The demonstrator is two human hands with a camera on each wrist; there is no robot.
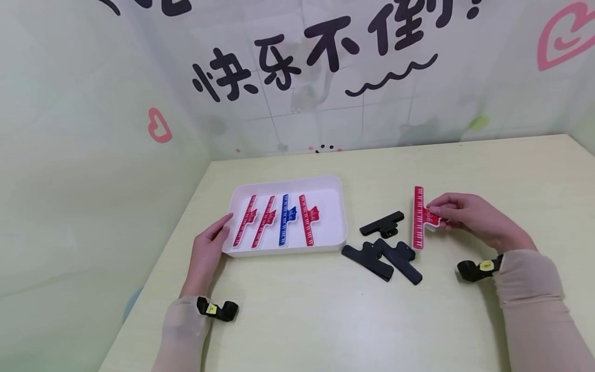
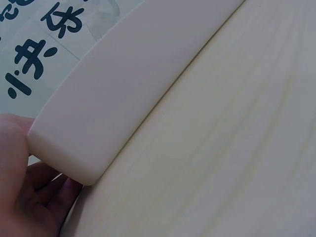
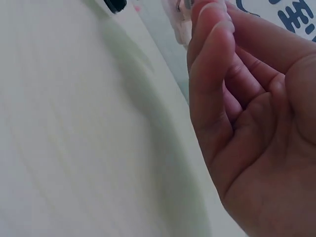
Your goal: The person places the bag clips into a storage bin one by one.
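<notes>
My right hand (image 1: 471, 214) pinches a red clip (image 1: 419, 219) by its handle end, its long striped bar turned to the left, over the table right of the black clips. In the right wrist view the curled fingers (image 3: 212, 64) hide most of that clip. At the left, my left hand (image 1: 207, 254) grips the near left corner of a white tray (image 1: 332, 201), thumb at the rim and fingers against its side. Inside the tray a blue clip (image 1: 283, 222) and three red clips, one of them the rightmost red clip (image 1: 307, 222), lie in a row.
Between the tray and my right hand lie three black clips: one black clip (image 1: 378, 225) farther back, another black clip (image 1: 369, 261) and a third black clip (image 1: 403, 261) nearer me, overlapping. A printed cloth (image 1: 321, 119) hangs behind the pale table (image 1: 302, 310).
</notes>
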